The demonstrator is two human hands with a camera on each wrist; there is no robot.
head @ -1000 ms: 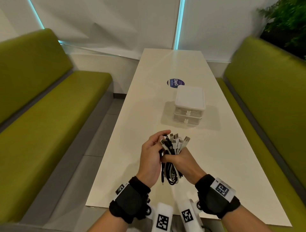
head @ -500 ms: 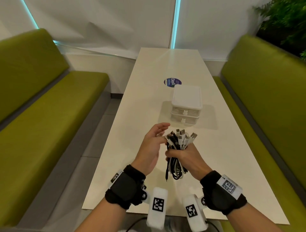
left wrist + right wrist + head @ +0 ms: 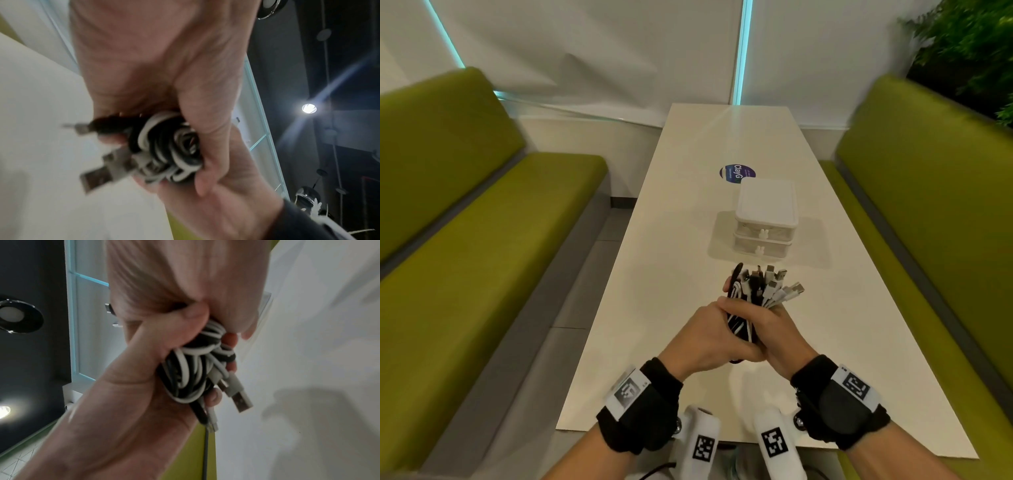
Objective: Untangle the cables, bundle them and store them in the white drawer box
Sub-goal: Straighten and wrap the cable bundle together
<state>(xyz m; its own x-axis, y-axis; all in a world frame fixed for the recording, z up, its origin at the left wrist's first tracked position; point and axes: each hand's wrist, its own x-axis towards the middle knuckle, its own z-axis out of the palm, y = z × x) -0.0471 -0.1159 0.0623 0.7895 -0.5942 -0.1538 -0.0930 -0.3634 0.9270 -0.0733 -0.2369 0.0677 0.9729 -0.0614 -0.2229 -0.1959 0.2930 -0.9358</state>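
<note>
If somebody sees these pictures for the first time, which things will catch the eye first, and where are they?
First come the two hands, the left hand and the right hand, both gripping one bundle of black and white cables above the near part of the table, plugs fanning out on top. Next is the white drawer box at mid-table, both drawers shut. Green benches flank the table.

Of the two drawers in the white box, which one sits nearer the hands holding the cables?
The lower drawer of the white drawer box: it sits under the upper drawer, on the table. Both are closed.
</note>
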